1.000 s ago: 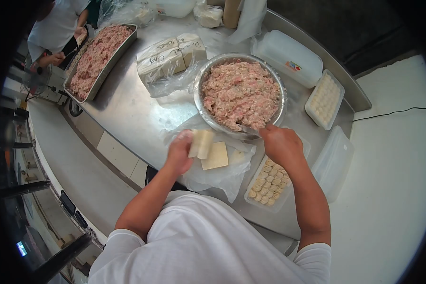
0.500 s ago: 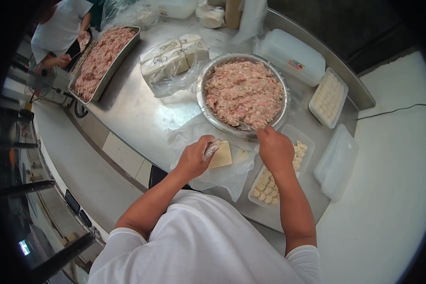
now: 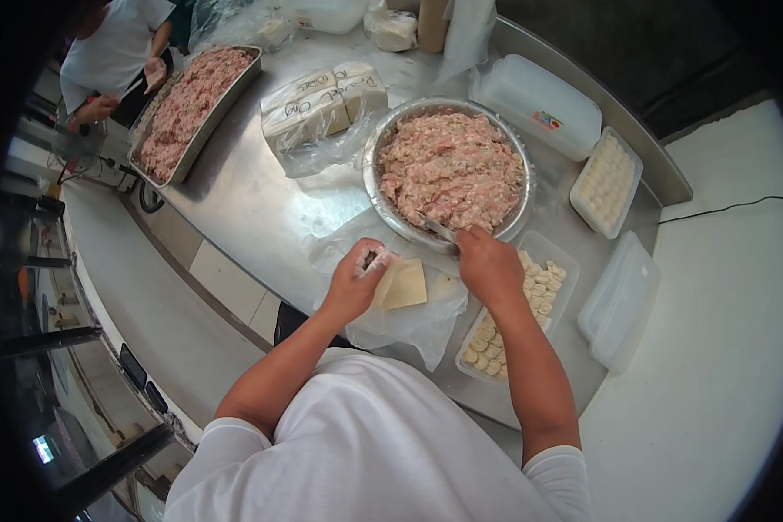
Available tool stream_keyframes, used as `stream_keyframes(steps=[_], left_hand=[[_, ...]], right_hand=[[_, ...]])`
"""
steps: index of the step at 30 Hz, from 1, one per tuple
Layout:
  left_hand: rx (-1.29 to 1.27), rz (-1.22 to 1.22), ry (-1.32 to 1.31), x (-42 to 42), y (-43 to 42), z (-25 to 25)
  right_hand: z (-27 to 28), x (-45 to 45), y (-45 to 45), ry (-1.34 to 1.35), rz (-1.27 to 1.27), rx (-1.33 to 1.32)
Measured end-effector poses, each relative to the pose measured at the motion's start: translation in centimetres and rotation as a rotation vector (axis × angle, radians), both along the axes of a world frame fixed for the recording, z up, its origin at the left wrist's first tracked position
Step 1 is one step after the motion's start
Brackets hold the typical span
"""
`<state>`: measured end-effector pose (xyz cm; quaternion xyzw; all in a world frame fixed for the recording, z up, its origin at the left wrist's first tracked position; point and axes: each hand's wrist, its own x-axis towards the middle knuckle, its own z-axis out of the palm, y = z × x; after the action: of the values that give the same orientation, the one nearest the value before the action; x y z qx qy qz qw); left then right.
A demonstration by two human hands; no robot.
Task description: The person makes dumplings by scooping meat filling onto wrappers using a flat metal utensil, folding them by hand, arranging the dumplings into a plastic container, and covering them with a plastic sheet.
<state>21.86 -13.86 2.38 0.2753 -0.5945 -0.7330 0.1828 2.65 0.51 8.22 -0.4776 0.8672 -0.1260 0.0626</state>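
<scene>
My left hand [image 3: 359,277] is curled around a pale, floury dumpling wrapper [image 3: 371,258], mostly hidden by the fingers. Just to its right, a stack of square yellowish wrappers [image 3: 406,285] rests on a sheet of clear plastic [image 3: 435,326]. In my right hand [image 3: 491,267] is a spreading knife [image 3: 440,229] with a flat metal blade, its tip at the near edge of the meat filling [image 3: 448,170]. That pink filling is heaped in a round steel bowl [image 3: 371,187]. Beneath my right forearm sits a plastic tray [image 3: 567,261] with rows of folded dumplings [image 3: 544,283].
A second tray of dumplings [image 3: 606,183], a clear plastic container [image 3: 539,104] and lids [image 3: 619,300] line the right side. Wrapped packages [image 3: 322,104] lie behind the plastic sheet. At far left, another person [image 3: 117,52] stands by a deep pan of meat [image 3: 196,113].
My right hand has shifted slightly left along the bowl's near rim, and more of the blade shows. My left hand has moved a little up and left, its fingers curling further.
</scene>
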Motion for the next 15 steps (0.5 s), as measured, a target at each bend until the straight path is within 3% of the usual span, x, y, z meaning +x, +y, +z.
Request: stream_keyframes(steps=[1,3,5,7,8,9,10,13,14,15], left_hand=[[-0.006,-0.002,0.001,0.1,-0.6,0.8],[-0.637,-0.202,0.039,0.7,-1.4,2.2],[-0.717,-0.211,-0.054,0.8,-1.2,2.9],[-0.303,-0.123,-0.231,0.7,-0.9,2.7],[-0.302,-0.124,-0.232,0.6,-0.8,2.7],[-0.123,-0.123,-0.202,0.5,-0.6,2.9],[0.057,-0.124,-0.175,0.3,-0.3,3.3],[0.112,-0.255,-0.338,0.0,0.2,5.9],[0.107,-0.26,-0.341,0.2,0.1,5.0],[0.259,-0.191,-0.147,0.7,0.0,3.1]], right_hand=[[0.0,-0.3,0.0,0.001,-0.002,-0.006],[0.0,-0.8,0.5,-0.156,0.031,-0.245],[0.1,-0.7,1.2,-0.277,-0.008,-0.278],[-0.4,0.4,2.1,-0.398,-0.057,-0.304],[-1.4,1.5,2.4,-0.654,-0.15,-0.408],[-2.3,2.7,2.6,-0.911,-0.249,-0.508],[-2.9,3.9,2.5,-1.005,-0.178,-0.627],[-3.7,7.2,1.7,-1.151,-0.178,-0.676],[-4.1,7.6,1.7,-1.058,-0.206,-0.603],[-4.2,7.9,1.7,-1.059,-0.207,-0.61]])
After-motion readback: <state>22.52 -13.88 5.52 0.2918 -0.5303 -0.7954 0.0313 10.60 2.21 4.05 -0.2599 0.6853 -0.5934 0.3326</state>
